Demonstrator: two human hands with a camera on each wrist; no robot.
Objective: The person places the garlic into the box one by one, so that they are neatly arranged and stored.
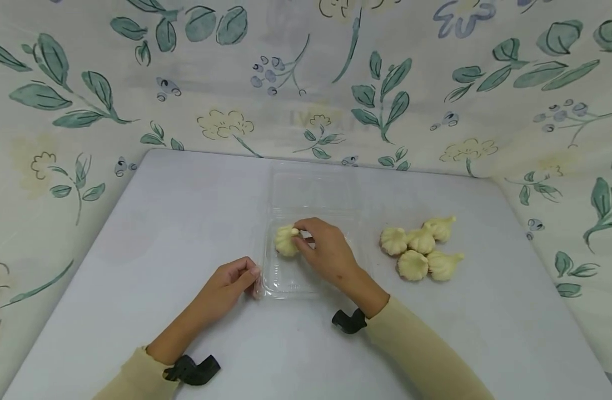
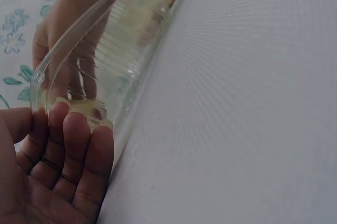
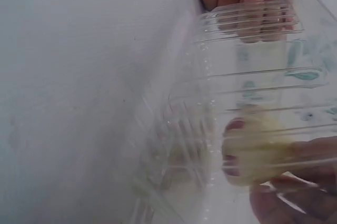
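Note:
In the head view, a clear plastic clamshell box (image 1: 290,282) lies opened out on the table, its lid (image 1: 316,188) folded away toward the back. My right hand (image 1: 331,253) pinches a pale garlic bulb (image 1: 285,241) by its stem, over the left part of the tray. Seen through the box wall in the right wrist view, that bulb shows reddish marks near its base. At the tray's front left corner, my left hand (image 1: 230,283) holds the rim. Its fingers (image 2: 76,140) lie against the outer wall in the left wrist view, with the thumb at the edge.
Several more garlic bulbs (image 1: 419,241) sit clustered on the white table (image 1: 185,205) to the right of the box. A floral cloth (image 1: 295,72) hangs behind the table and along its sides. Black wrist mounts (image 1: 193,371) are strapped to both forearms.

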